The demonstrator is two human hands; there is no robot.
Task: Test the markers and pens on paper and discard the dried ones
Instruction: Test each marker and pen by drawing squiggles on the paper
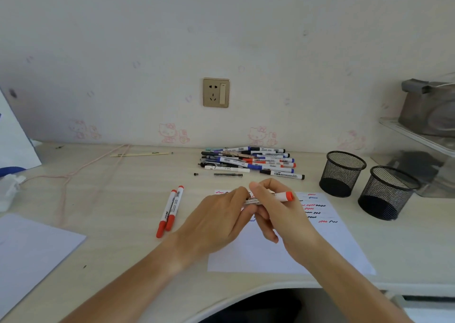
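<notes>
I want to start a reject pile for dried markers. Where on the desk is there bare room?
Bare desk lies between the two red markers and the blank sheet at left. Crowded: the pen pile by the wall, and the test paper beside the mesh cups.

Held marker point(267, 197): dark print along its white barrel, mostly under the fingers, not legible.
Two red markers point(170, 210): dark lettering on the white barrels, too small and blurred to read.
Pile of markers and pens point(248, 161): label strips and barcode-like blocks on several barrels, no word legible.
Test paper point(317, 211): only red, blue and black squiggles, no letters or numbers.
Wallpaper point(170, 133): pale pink cartoon-cat figures, no wording.
Wall socket point(216, 92): no markings legible.
</notes>
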